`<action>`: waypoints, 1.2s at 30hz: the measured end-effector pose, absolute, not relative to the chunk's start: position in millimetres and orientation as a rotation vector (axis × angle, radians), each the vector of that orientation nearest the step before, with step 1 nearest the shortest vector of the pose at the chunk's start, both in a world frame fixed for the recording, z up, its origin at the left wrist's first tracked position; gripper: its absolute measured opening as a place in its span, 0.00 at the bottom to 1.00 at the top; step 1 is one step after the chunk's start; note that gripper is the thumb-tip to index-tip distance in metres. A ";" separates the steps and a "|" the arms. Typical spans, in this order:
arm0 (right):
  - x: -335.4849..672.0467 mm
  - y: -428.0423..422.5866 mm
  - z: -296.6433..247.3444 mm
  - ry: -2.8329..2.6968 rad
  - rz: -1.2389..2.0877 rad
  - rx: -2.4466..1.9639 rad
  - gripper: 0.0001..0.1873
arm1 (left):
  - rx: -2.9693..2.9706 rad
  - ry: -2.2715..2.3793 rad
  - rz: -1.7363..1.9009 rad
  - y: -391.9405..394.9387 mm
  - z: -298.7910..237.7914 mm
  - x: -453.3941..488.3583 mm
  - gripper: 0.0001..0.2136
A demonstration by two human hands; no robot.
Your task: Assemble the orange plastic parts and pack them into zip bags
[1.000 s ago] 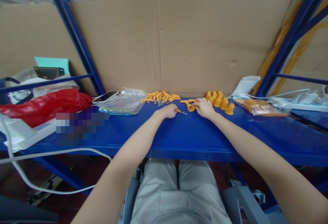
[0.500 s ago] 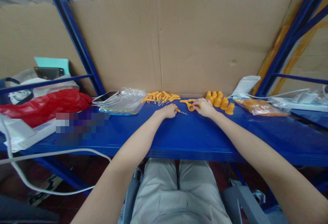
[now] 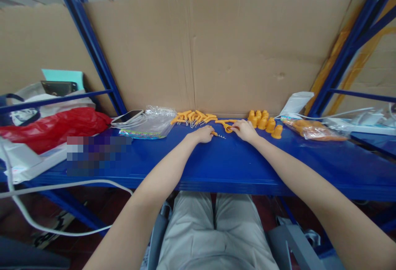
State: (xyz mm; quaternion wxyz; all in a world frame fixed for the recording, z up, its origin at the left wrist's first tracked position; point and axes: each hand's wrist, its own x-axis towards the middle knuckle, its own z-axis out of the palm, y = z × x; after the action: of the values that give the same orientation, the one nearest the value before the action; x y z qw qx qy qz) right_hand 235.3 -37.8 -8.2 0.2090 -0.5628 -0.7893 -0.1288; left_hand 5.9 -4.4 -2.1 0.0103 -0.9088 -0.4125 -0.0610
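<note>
My left hand (image 3: 204,134) is closed around the yellow end of a corkscrew screw (image 3: 220,136), its metal spiral pointing right, just over the blue tabletop. To the right, my right hand (image 3: 245,130) pinches the edge of a yellow ring-ended plastic piece (image 3: 228,128); part of it is hidden by the fingers. Another slim yellow piece (image 3: 223,120) lies right behind it. Farther back on the left is a row of yellow corkscrew handles (image 3: 192,116) with metal spirals. Beyond my right hand stand several yellow bell-shaped cups (image 3: 270,125).
A clear plastic bag (image 3: 154,125) and a phone with a cable (image 3: 131,116) lie at the back left. On the right is a bag of orange parts (image 3: 312,128). A cardboard sheet (image 3: 235,51) closes off the back, between blue metal posts (image 3: 93,47). A red bag (image 3: 62,127) sits far left.
My right hand has shifted slightly left with the ring-ended piece, and its fingers sit a little differently on the edge. My left hand and the screw have barely moved.
</note>
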 end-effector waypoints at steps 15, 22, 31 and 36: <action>284.7 -31.3 -7.0 -1.786 -0.426 -1.924 0.30 | -2.808 -1.323 -0.060 -11.9 3.1 8.3 0.16; 284.1 -34.3 -3.2 -1.792 -0.321 -2.085 0.30 | -2.788 -1.346 -0.041 -14.3 3.7 9.1 0.17; 281.8 -24.3 -4.0 -1.859 -0.221 -1.914 0.19 | -2.804 -1.304 -0.067 -15.1 5.6 7.3 0.17; 288.6 -15.6 -12.6 -1.923 -0.123 -1.900 0.16 | -2.729 -1.403 -0.044 -21.7 11.2 6.1 0.21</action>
State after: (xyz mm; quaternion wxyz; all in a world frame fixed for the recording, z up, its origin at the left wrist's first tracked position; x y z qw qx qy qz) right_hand 288.6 -15.6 -12.6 0.2157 -0.6856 -0.6939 -0.0444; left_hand 6.1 -21.7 11.2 0.0362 -0.8887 -0.4569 -0.0143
